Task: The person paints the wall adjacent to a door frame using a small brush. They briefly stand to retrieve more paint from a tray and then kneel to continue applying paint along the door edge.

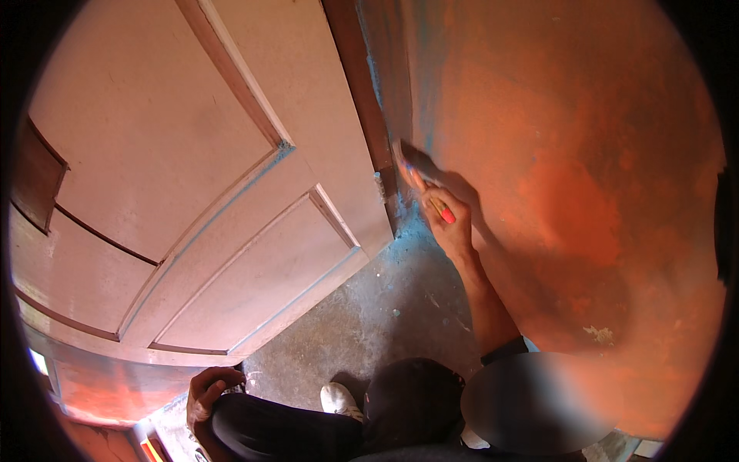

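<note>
My right hand (447, 222) is closed around the handle of a paintbrush (414, 174), whose red handle end shows by my palm. The brush head touches or nearly touches the brown door frame (397, 104) where it meets the orange wall (519, 144); motion blurs it. Blue paint marks that frame, the wall's edge and the corner at the floor. At the lower left my left hand (209, 392) rests by my bent knee, its fingers curled near the door's lower edge. Whether it holds anything cannot be seen. The panelled, pale pinkish door (323, 104) stands at the left, with blue paint along its mouldings.
The grey floor (323, 341) bears paint specks between the door and wall. A white shoe (339, 398) is below me. An orange-and-white object (152, 449) lies at the lower left. A blurred round patch hides part of the lower right.
</note>
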Demonstrator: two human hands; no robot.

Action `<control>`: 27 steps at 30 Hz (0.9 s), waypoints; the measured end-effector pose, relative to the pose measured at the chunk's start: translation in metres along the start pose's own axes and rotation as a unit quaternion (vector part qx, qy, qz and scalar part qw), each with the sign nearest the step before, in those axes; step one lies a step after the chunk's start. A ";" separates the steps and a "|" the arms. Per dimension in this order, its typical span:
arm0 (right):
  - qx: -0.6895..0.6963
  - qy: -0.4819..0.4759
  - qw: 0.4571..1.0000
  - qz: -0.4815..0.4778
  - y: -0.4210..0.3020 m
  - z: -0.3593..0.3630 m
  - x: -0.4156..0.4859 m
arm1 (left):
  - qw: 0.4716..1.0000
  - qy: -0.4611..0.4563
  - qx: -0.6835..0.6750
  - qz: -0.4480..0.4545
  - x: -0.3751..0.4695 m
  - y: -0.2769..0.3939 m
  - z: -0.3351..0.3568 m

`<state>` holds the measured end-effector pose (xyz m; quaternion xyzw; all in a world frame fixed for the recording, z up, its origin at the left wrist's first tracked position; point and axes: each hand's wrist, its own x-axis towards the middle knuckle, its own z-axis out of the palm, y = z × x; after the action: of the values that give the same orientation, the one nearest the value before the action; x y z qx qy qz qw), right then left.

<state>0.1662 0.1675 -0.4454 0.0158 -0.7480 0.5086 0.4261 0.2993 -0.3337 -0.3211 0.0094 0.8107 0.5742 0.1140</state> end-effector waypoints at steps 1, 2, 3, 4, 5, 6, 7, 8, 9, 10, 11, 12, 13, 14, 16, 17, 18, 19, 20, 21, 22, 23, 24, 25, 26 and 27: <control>-0.013 -0.020 0.999 0.030 0.003 -0.005 -0.005 | 1.000 -0.006 -0.008 -0.004 0.001 0.000 -0.001; -0.027 -0.039 0.997 0.060 0.005 -0.009 -0.007 | 0.998 -0.023 -0.034 -0.048 0.007 0.000 -0.008; -0.014 -0.048 0.996 0.074 0.002 -0.010 0.000 | 0.993 -0.040 -0.060 -0.091 0.012 0.000 -0.012; -0.001 -0.059 0.994 0.088 -0.008 -0.012 0.016 | 0.994 -0.032 -0.069 -0.079 0.012 -0.002 -0.011; 0.011 -0.069 0.992 0.102 -0.019 -0.015 0.034 | 0.994 -0.025 -0.078 -0.067 0.012 -0.004 -0.009; 0.021 -0.047 0.999 0.019 -0.052 -0.014 0.060 | 0.995 0.003 -0.082 -0.055 0.010 -0.001 -0.002; 0.035 -0.025 0.997 -0.063 -0.091 -0.011 0.088 | 0.995 0.033 -0.083 -0.044 0.006 0.002 0.004; 0.018 -0.045 0.998 -0.044 -0.120 -0.012 0.110 | 0.993 0.081 -0.080 -0.030 0.002 0.012 0.021; 0.000 -0.063 0.998 -0.025 -0.141 -0.014 0.128 | 0.989 0.127 -0.077 -0.017 0.000 0.017 0.030; -0.016 -0.037 0.997 -0.059 -0.152 -0.018 0.143 | 0.992 0.095 -0.072 -0.041 0.003 0.014 0.024; -0.031 -0.010 0.995 -0.093 -0.160 -0.022 0.154 | 0.994 0.063 -0.066 -0.064 0.008 0.010 0.012; -0.009 0.017 0.992 -0.122 -0.166 -0.021 0.159 | 0.994 0.033 -0.060 -0.091 0.010 0.008 0.006; 0.013 0.045 0.988 -0.150 -0.171 -0.019 0.163 | 0.994 0.031 -0.058 -0.085 0.011 0.003 0.003; 0.036 0.072 0.981 -0.177 -0.172 -0.017 0.164 | 0.995 0.030 -0.057 -0.079 0.011 -0.001 0.001; 0.082 0.114 0.965 -0.223 -0.149 -0.008 0.156 | 0.996 0.019 -0.043 -0.075 0.011 -0.003 -0.001; 0.105 0.136 0.954 -0.246 -0.130 -0.003 0.149 | 0.997 0.010 -0.031 -0.076 0.013 -0.001 -0.003; 0.130 0.144 0.957 -0.214 -0.107 0.004 0.133 | 0.997 0.004 -0.018 -0.079 0.013 0.001 -0.004; 0.154 0.150 0.960 -0.180 -0.083 0.012 0.110 | 0.997 -0.001 -0.009 -0.080 0.012 0.002 -0.006; 0.125 0.160 0.969 -0.141 -0.064 0.012 0.090 | 0.997 -0.011 -0.003 -0.076 0.015 0.004 -0.006; 0.099 0.168 0.976 -0.096 -0.044 0.015 0.065 | 0.997 -0.017 0.006 -0.077 0.014 0.003 -0.008; 0.093 0.158 0.981 -0.063 -0.023 0.020 0.042 | 0.997 -0.020 0.010 -0.080 0.014 0.000 -0.012; 0.085 0.149 0.985 -0.030 -0.003 0.023 0.018 | 0.996 -0.025 0.015 -0.083 0.016 -0.003 -0.016; 0.073 0.158 0.984 -0.019 0.023 0.028 -0.005 | 0.996 -0.034 0.020 -0.083 0.019 -0.005 -0.018; 0.063 0.166 0.984 -0.008 0.048 0.035 -0.028 | 0.998 -0.007 0.020 -0.067 0.016 -0.004 -0.013; 0.061 0.164 0.985 0.005 0.065 0.043 -0.047 | 0.998 0.021 0.020 -0.050 0.010 -0.001 -0.004; 0.061 0.162 0.985 0.019 0.078 0.054 -0.065 | 0.998 0.045 0.021 -0.041 0.006 -0.002 -0.002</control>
<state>0.1385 0.1360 -0.5525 -0.0548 -0.6372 0.5568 0.5300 0.2929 -0.3352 -0.3232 -0.0473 0.8265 0.5518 0.1005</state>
